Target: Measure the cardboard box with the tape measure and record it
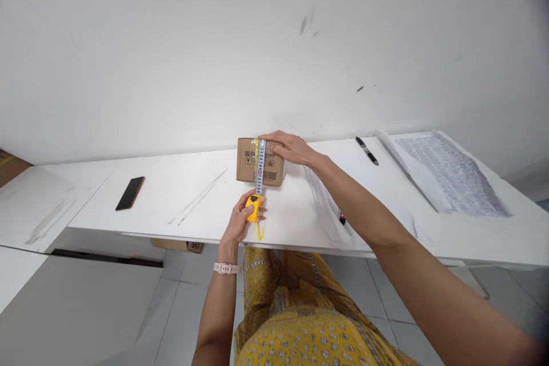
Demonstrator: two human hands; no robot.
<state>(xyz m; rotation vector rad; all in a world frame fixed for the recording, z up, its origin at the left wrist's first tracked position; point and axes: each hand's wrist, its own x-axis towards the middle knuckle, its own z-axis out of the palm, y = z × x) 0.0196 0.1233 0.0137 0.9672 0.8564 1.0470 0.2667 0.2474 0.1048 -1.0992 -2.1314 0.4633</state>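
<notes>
A small brown cardboard box (246, 170) with printed symbols and a barcode sits on the white table near the wall. My left hand (237, 218) is closed around a yellow tape measure (254, 210) just in front of the box. Its pulled-out blade runs over the printed face of the box to the far edge, numbers facing up. My right hand (290, 147) lies over the box's far right part, fingers pressing the blade's end against the far edge. A yellow wrist strap hangs from the tape measure's case.
On the white table (180, 174), a black phone (130, 193) lies to the left. Right of the box are a plastic sleeve (323, 211), a black pen (366, 151) and handwritten sheets (450, 174). A wall rises behind; another cardboard box (178, 245) stands below the table.
</notes>
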